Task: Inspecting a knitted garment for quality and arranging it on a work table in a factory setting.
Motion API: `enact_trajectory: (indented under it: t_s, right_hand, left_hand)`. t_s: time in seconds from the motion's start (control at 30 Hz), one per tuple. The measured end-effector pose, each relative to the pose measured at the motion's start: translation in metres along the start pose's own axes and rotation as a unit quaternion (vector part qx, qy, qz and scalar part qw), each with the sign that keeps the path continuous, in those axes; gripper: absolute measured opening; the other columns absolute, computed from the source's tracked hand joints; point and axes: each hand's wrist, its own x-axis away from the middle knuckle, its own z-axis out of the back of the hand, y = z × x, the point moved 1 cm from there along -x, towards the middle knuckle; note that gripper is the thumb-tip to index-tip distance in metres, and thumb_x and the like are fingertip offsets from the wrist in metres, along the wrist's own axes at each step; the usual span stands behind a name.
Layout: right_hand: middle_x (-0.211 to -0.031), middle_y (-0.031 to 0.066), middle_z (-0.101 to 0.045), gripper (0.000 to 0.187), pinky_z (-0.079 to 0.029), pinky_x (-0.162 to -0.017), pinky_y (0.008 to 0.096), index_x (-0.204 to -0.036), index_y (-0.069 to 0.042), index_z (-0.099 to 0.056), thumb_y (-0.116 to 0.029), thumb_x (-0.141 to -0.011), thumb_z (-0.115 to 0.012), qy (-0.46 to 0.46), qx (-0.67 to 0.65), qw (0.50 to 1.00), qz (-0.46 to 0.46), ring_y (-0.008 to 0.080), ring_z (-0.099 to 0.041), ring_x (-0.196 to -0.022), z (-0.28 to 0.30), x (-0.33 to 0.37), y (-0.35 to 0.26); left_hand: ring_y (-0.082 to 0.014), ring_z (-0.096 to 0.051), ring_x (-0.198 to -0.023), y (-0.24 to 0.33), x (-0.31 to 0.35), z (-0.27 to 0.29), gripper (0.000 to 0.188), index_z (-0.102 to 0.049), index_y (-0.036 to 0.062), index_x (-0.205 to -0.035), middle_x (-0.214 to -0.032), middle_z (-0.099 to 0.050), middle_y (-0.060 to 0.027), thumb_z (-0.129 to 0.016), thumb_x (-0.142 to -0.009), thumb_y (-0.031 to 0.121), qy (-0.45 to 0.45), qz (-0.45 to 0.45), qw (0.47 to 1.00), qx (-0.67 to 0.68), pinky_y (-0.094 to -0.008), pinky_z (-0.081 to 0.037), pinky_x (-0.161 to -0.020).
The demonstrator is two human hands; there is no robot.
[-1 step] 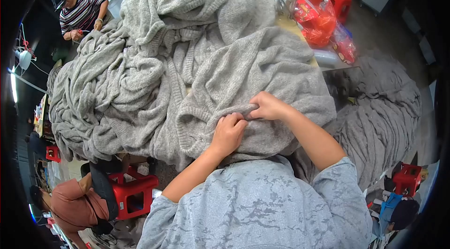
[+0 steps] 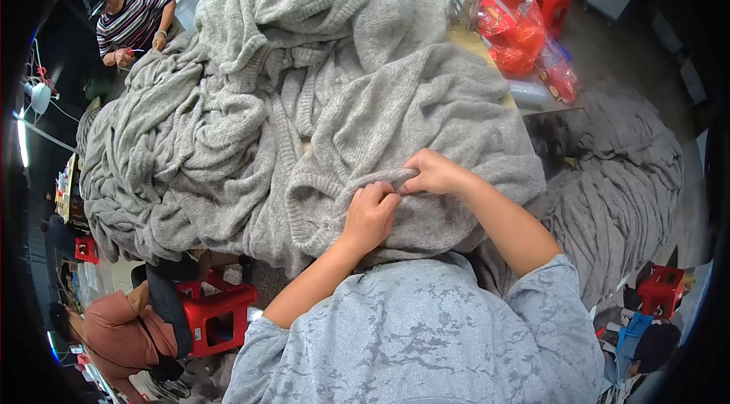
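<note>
Since the earlier frame, no clear displacement is seen: both hands and the cloth keep their positions. The grey knitted fabric (image 2: 456, 126) lies in a large, rumpled heap over the table (image 2: 473, 45), its near portion just in front of the wearer's body. The right hand (image 2: 432, 174) pinches a raised fold of this fabric between thumb and fingers. The left hand (image 2: 370, 212), just beside it, has its fingers curled over the same fold; its grip appears pressed together on the knit, although the fingertips are partly hidden. A red plastic bag (image 2: 517, 47) lies near the table's far right edge. At right, a second grey pile (image 2: 620, 206) is gathered. At upper left, a person in a striped shirt (image 2: 141, 12) stands beside the heap.
</note>
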Motion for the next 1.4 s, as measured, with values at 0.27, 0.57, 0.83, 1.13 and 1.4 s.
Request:
enact_trajectory:
  t_s: [0.27,0.57,0.83,1.13,1.4]
  right_hand:
    - [-0.053,-0.0021,-0.048,0.015,-0.032,-0.044,0.0283,-0.065,-0.003,-0.061,-0.015,-0.065,-0.07,-0.058,-0.195,0.972,-0.115,0.0085,-0.043,-0.049,-0.003,-0.001,0.0]
    - [-0.075,0.0243,-0.061,0.024,-0.047,-0.069,0.0444,-0.078,0.004,-0.062,-0.018,-0.068,-0.059,0.014,0.048,0.995,0.088,0.039,-0.06,-0.075,-0.025,-0.002,0.002]
    - [-0.085,0.0201,-0.062,0.038,-0.043,-0.078,0.0452,-0.087,0.002,-0.061,-0.034,-0.075,-0.065,0.033,0.119,0.984,0.129,0.035,-0.059,-0.088,-0.03,0.023,0.001]
    - [-0.079,0.018,-0.062,0.023,-0.043,-0.075,0.044,-0.079,-0.002,-0.062,-0.023,-0.073,-0.067,0.048,0.041,0.99,0.127,0.0344,-0.059,-0.083,-0.03,0.023,-0.001]
    - [-0.082,0.0159,-0.062,0.019,-0.041,-0.076,0.0436,-0.086,-0.002,-0.062,-0.016,-0.073,-0.063,0.062,0.111,0.983,0.135,0.0319,-0.058,-0.084,-0.035,0.026,0.006]
  left_hand:
    - [-0.0313,-0.048,-0.095,0.006,-0.012,0.011,0.035,-0.057,0.0076,-0.093,-0.104,-0.051,-0.0118,-0.065,-0.059,0.002,0.066,0.014,0.995,-0.073,-0.0404,-0.038,-0.08]
    - [-0.0314,-0.06,-0.075,-0.016,-0.01,0.01,0.039,-0.058,-0.0001,-0.105,-0.085,-0.062,-0.0192,-0.066,-0.067,0.002,-0.069,0.081,0.993,0.047,-0.0353,-0.048,-0.069]
    - [-0.0123,-0.057,-0.068,-0.023,-0.015,0.006,0.026,-0.059,-0.0007,-0.09,-0.075,-0.063,-0.0073,-0.069,-0.066,0.002,-0.152,0.284,0.924,0.203,-0.0272,-0.046,-0.063]
    - [-0.002,-0.048,-0.062,-0.036,-0.002,0.001,0.016,-0.057,0.0031,-0.085,-0.072,-0.056,0.0045,-0.066,-0.073,-0.001,-0.128,0.314,0.868,0.362,-0.0185,-0.038,-0.052]
    - [-0.0117,-0.055,-0.062,-0.012,-0.015,0.004,0.014,-0.061,0.0024,-0.085,-0.067,-0.061,-0.0064,-0.063,-0.072,0.004,-0.033,0.244,0.949,0.196,-0.0271,-0.045,-0.058]
